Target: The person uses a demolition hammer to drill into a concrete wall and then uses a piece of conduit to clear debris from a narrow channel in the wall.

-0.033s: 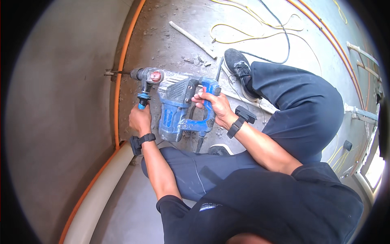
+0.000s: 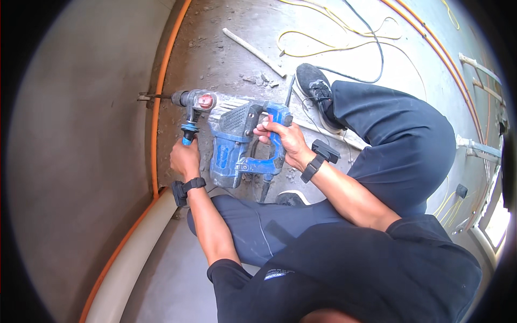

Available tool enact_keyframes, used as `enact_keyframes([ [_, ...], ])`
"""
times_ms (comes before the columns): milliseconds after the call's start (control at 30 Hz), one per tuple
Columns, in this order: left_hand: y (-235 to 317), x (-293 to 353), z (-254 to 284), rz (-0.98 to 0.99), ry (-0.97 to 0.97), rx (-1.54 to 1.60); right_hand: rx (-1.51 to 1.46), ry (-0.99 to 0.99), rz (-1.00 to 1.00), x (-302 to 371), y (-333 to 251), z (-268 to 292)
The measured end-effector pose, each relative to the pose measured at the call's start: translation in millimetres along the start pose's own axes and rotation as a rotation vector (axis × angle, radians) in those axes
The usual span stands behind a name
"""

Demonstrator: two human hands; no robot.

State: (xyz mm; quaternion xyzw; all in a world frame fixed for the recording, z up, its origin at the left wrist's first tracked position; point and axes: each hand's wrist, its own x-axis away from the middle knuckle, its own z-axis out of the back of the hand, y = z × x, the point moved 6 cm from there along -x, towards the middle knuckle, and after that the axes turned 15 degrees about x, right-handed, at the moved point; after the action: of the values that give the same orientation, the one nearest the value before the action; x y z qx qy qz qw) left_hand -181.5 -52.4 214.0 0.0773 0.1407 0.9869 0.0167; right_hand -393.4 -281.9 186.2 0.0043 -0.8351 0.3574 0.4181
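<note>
A dusty blue rotary hammer drill (image 2: 231, 134) lies level across my front, its nose toward the wall on the left. My left hand (image 2: 184, 158) is wrapped round its blue side handle (image 2: 189, 133), below the chuck. My right hand (image 2: 288, 142) grips the rear D-handle (image 2: 279, 121), with fingers at the red trigger (image 2: 269, 123). From the chuck the steel bit (image 2: 164, 96) passes over an orange pipe (image 2: 163, 75) to the wall (image 2: 81, 107). Its tip is at a small pale opening in the wall (image 2: 142, 97); how deep it sits I cannot tell.
My legs are folded close behind the drill, one shoe (image 2: 318, 91) beyond it. Broken rubble (image 2: 261, 81) and a pale strip (image 2: 254, 52) lie on the floor. A yellow cord (image 2: 318, 55) and a dark cable (image 2: 382, 59) loop farther off. A thick cream pipe (image 2: 134, 253) runs along the wall.
</note>
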Motion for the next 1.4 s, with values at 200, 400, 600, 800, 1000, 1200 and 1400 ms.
enact_keyframes([
  [200, 3.1, 1.5, 8.9, -0.008, 0.013, -0.013, -0.04, -0.029, 0.035, -2.8, 1.7, 3.5],
  [400, 6.3, 3.6, 14.9, -0.019, 0.014, -0.042, -0.057, -0.036, 0.029, -3.3, 2.7, 3.7],
  [600, 5.2, 3.3, 16.7, -0.015, 0.009, -0.069, -0.071, -0.044, 0.006, -3.9, 4.1, 3.9],
  [800, 2.9, 3.1, 18.3, -0.015, 0.021, -0.091, -0.069, -0.041, -0.004, -5.2, 6.5, 3.8],
  [1000, 4.5, 4.7, 21.7, -0.042, 0.038, -0.101, -0.052, -0.099, -0.011, -7.3, 8.7, 1.8],
  [1200, 6.7, 5.2, 26.5, -0.054, 0.069, -0.139, -0.056, -0.094, -0.06, -10.3, 11.9, 2.6],
  [1400, 1.4, 1.7, 21.9, -0.03, 0.042, -0.109, -0.091, -0.099, -0.016, -8.9, 7.9, -0.8],
])
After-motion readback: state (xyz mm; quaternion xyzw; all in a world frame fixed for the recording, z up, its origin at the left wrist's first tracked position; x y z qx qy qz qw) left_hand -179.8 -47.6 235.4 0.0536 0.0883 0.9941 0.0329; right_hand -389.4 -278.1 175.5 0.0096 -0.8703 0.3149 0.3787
